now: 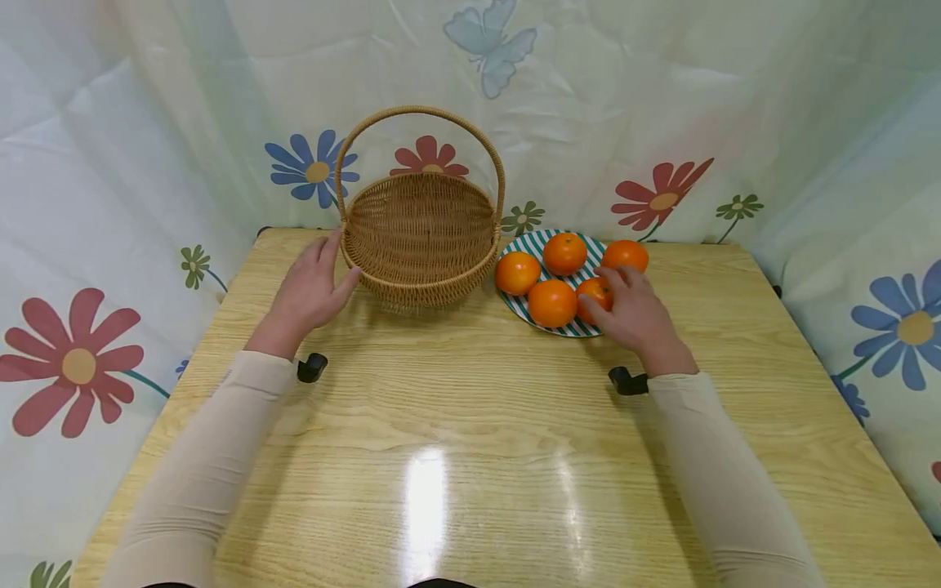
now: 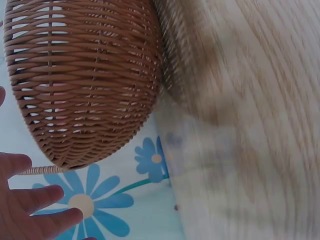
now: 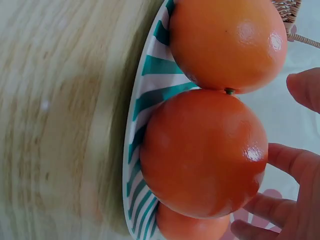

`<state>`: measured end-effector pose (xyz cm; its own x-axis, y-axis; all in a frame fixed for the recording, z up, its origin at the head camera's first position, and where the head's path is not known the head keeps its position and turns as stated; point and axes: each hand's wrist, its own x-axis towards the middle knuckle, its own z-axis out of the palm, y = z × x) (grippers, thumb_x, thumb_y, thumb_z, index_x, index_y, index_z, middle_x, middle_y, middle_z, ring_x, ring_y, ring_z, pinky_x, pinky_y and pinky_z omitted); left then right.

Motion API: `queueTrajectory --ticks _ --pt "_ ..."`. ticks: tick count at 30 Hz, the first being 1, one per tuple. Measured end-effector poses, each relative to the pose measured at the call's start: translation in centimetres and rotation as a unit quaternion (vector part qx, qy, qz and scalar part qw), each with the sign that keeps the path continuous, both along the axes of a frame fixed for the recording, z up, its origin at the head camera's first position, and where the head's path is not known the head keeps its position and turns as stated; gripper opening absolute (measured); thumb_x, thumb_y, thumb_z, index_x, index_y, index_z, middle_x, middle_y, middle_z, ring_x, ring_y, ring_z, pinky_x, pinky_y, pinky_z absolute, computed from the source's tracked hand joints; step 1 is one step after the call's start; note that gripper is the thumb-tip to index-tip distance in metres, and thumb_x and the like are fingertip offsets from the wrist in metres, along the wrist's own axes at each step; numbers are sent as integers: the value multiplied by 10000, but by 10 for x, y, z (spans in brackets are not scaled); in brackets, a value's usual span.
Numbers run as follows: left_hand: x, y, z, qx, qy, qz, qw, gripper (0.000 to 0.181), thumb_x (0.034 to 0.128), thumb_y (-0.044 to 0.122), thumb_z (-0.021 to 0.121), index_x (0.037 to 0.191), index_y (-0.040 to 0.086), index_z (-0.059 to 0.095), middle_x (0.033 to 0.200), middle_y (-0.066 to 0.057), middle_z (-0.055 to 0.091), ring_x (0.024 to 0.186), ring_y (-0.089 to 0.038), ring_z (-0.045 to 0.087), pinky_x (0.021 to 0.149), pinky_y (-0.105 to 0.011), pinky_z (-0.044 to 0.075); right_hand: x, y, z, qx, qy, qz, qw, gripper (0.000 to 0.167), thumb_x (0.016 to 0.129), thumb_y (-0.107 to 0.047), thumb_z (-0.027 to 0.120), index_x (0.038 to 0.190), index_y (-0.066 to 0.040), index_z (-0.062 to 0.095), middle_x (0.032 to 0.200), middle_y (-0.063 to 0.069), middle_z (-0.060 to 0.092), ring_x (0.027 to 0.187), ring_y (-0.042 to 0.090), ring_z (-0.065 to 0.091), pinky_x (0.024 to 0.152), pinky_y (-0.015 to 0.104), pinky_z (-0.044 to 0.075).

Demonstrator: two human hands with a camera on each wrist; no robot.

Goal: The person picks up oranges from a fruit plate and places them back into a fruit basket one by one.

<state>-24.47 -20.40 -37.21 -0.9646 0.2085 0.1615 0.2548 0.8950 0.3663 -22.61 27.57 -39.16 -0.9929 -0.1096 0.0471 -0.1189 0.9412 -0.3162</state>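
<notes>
Oranges are sitting bunched on a striped plate, probably so they're not rolling around the table. The right hand is hanging, fingers loosely spread, around the front-right orange, can't tell if it's touching; the other oranges are crowding it. The left hand is sitting spread beside the basket, maybe for steadying it, with the handle arching overhead and a flowery curtain backing everything

no readable text, label, brand, number or sign in any view — none on the wicker basket, the oranges, the striped plate or the wooden table; the backdrop cloth carries printed pictures only — no lettering.
</notes>
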Motion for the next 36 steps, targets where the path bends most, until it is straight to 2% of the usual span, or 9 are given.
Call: queueTrajectory --ticks 8,21,29,36 --pt "2 6 -2 234 -214 66 9995 755 1007 530 326 1575 110 58 1564 -271 197 1436 -443 222 1135 -585 253 -2 -2 -4 -148 -48 47 9999 623 981 -455 380 1467 -68 349 1487 262 274 1309 464 322 1071 651 308" --pt "0 11 -8 790 -364 70 9962 744 1003 559 287 1579 172 19 1584 -255 157 1437 -452 220 1116 -618 262 -4 -4 -7 -66 -22 317 9995 621 898 -284 529 1443 -40 358 1442 281 304 1224 471 392 1015 637 380" --pt "-2 15 -11 1227 -553 65 9909 752 996 581 294 1579 197 13 1594 -241 120 1417 -474 252 1107 -625 267 -6 -3 -10 -38 15 372 9993 641 881 -263 574 1437 -32 352 1421 284 312 1173 469 430 994 631 404" --pt "-3 18 -16 1503 -683 183 9861 722 1018 502 340 1577 208 -8 1604 -229 82 1397 -491 279 1094 -635 281 -7 -3 -10 -45 -60 259 9996 646 870 -262 570 1434 -35 351 1424 277 306 1165 468 424 992 633 399"
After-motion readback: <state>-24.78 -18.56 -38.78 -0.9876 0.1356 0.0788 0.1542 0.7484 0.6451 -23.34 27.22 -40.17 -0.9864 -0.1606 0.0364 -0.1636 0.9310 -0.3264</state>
